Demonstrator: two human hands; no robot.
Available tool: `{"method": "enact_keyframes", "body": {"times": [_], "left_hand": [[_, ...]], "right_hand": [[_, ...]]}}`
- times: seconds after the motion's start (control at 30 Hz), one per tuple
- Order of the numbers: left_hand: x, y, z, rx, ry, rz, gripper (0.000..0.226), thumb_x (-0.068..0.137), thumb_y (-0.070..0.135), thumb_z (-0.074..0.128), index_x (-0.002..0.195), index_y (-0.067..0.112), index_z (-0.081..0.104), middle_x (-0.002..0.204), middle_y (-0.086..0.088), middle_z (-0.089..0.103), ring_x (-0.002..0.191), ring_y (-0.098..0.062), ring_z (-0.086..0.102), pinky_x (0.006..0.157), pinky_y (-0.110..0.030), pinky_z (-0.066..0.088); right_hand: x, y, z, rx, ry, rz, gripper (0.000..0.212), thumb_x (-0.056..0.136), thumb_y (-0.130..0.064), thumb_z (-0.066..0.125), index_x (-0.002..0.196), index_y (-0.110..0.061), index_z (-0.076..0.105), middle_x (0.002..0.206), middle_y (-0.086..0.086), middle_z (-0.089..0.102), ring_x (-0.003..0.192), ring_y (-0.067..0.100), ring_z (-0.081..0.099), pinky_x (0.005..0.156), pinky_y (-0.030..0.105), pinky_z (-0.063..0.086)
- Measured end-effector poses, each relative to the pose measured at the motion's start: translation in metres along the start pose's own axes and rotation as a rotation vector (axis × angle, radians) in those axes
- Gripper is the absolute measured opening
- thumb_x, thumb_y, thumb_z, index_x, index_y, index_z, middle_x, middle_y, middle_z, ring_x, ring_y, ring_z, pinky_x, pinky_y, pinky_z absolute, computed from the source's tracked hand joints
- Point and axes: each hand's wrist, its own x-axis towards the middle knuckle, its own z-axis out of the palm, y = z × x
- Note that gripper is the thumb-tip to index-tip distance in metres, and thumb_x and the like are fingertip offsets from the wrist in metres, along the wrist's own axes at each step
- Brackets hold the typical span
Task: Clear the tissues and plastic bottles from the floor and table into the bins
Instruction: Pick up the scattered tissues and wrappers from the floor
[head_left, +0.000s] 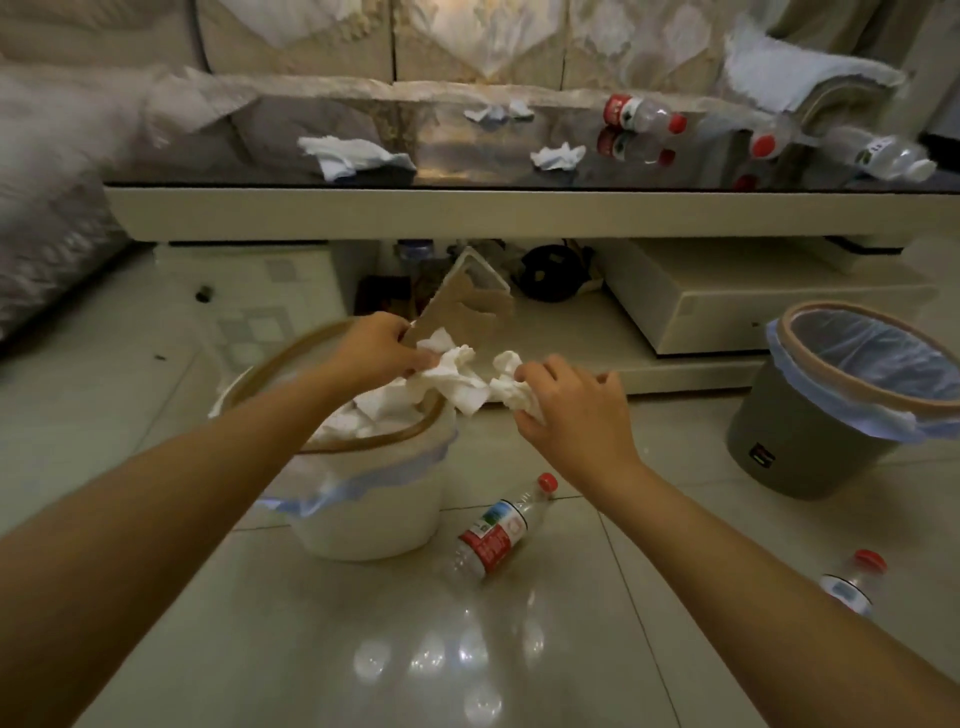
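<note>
Glossy tile floor in front of a low table, and both the left hand (382, 345) and right hand (563, 402) pinch crumpled tissues (457, 376) mid-frame just over the white bin (374, 519), so I'd shift right-hand wad left before letting go, otherwise it probably lands outside the rim

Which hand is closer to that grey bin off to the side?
The right hand. It holds a crumpled tissue in the middle of the view, with open floor between it and the grey bin. The left hand is farther away, over the white bin.
</note>
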Motion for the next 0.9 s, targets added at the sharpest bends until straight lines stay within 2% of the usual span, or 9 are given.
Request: {"method": "enact_keyframes", "body": {"times": [0.13, 0.23, 0.43, 0.5, 0.57, 0.67, 0.73, 0.8, 0.9], "left_hand": [[-0.015, -0.042, -0.046, -0.014, 0.062, -0.113, 0.008, 0.082, 0.020, 0.071, 0.080, 0.018, 0.063, 0.073, -0.002, 0.065, 0.070, -0.015, 0.063, 0.060, -0.024, 0.046], [-0.020, -0.076, -0.066, 0.205, 0.040, -0.221, 0.014, 0.080, 0.024, 0.072, 0.079, 0.012, 0.065, 0.071, -0.004, 0.064, 0.070, -0.018, 0.062, 0.060, -0.024, 0.047], [-0.016, -0.117, -0.050, 0.475, 0.126, -0.192, 0.074, 0.072, 0.031, 0.078, 0.134, 0.019, 0.038, 0.125, -0.010, 0.053, 0.106, -0.028, 0.057, 0.088, -0.042, 0.051], [-0.014, -0.121, -0.043, 0.573, 0.139, -0.079, 0.070, 0.077, 0.028, 0.074, 0.136, 0.024, 0.037, 0.134, -0.008, 0.046, 0.111, -0.028, 0.054, 0.089, -0.042, 0.050], [-0.015, -0.121, -0.041, 0.712, 0.084, -0.023, 0.042, 0.086, 0.032, 0.063, 0.126, 0.029, 0.053, 0.134, -0.002, 0.048, 0.114, -0.023, 0.052, 0.092, -0.037, 0.046], [-0.017, -0.118, -0.038, 0.890, 0.031, -0.036, 0.027, 0.094, 0.037, 0.046, 0.116, 0.034, 0.062, 0.133, 0.002, 0.049, 0.123, -0.022, 0.044, 0.100, -0.038, 0.033], [-0.018, -0.119, -0.035, 0.956, 0.085, 0.050, 0.040, 0.098, 0.036, 0.039, 0.138, 0.033, 0.042, 0.149, 0.002, 0.035, 0.139, -0.020, 0.027, 0.109, -0.042, 0.024], [-0.021, -0.117, -0.032, 0.942, 0.138, 0.130, 0.051, 0.100, 0.038, 0.031, 0.149, 0.031, 0.018, 0.159, 0.002, 0.016, 0.147, -0.018, 0.009, 0.115, -0.044, 0.014], [-0.025, -0.107, -0.026, 0.935, 0.163, 0.195, 0.056, 0.100, 0.043, 0.026, 0.151, 0.030, 0.007, 0.160, 0.001, 0.006, 0.147, -0.017, 0.003, 0.116, -0.043, 0.008]], "right_hand": [[0.017, -0.045, -0.002, 0.079, 0.023, -0.097, 0.028, 0.083, -0.031, 0.062, 0.109, -0.024, 0.059, 0.095, 0.000, 0.061, 0.077, 0.023, 0.061, 0.071, 0.037, 0.039], [0.029, -0.077, -0.001, 0.097, 0.026, -0.148, 0.028, 0.086, -0.032, 0.059, 0.113, -0.024, 0.056, 0.100, 0.001, 0.059, 0.081, 0.024, 0.060, 0.073, 0.039, 0.043], [0.044, -0.125, 0.017, 0.254, 0.014, -0.208, 0.025, 0.086, -0.018, 0.063, 0.111, -0.016, 0.058, 0.107, 0.008, 0.061, 0.087, 0.028, 0.060, 0.066, 0.036, 0.049], [0.050, -0.134, 0.028, 0.287, -0.033, -0.164, 0.026, 0.087, -0.012, 0.061, 0.112, -0.016, 0.056, 0.112, 0.007, 0.057, 0.093, 0.027, 0.058, 0.066, 0.037, 0.052], [0.055, -0.139, 0.034, 0.338, -0.124, -0.110, 0.030, 0.089, -0.010, 0.055, 0.119, -0.017, 0.051, 0.122, 0.006, 0.052, 0.103, 0.026, 0.055, 0.076, 0.041, 0.052], [0.057, -0.138, 0.038, 0.420, -0.503, -0.053, 0.053, 0.097, -0.029, 0.040, 0.146, -0.021, 0.023, 0.153, 0.010, 0.023, 0.142, 0.029, 0.019, 0.113, 0.051, 0.022], [0.052, -0.136, 0.040, 0.406, -0.651, -0.079, 0.062, 0.099, -0.043, 0.031, 0.151, -0.026, 0.003, 0.160, 0.005, 0.004, 0.147, 0.023, -0.008, 0.115, 0.054, -0.005], [0.048, -0.133, 0.041, 0.434, -0.625, -0.108, 0.062, 0.098, -0.049, 0.030, 0.151, -0.031, 0.003, 0.160, 0.000, 0.005, 0.146, 0.019, -0.011, 0.114, 0.054, -0.010], [0.045, -0.125, 0.037, 0.570, -0.543, -0.121, 0.058, 0.096, -0.046, 0.038, 0.148, -0.034, 0.016, 0.158, -0.003, 0.019, 0.146, 0.021, 0.009, 0.117, 0.050, 0.000]]}}
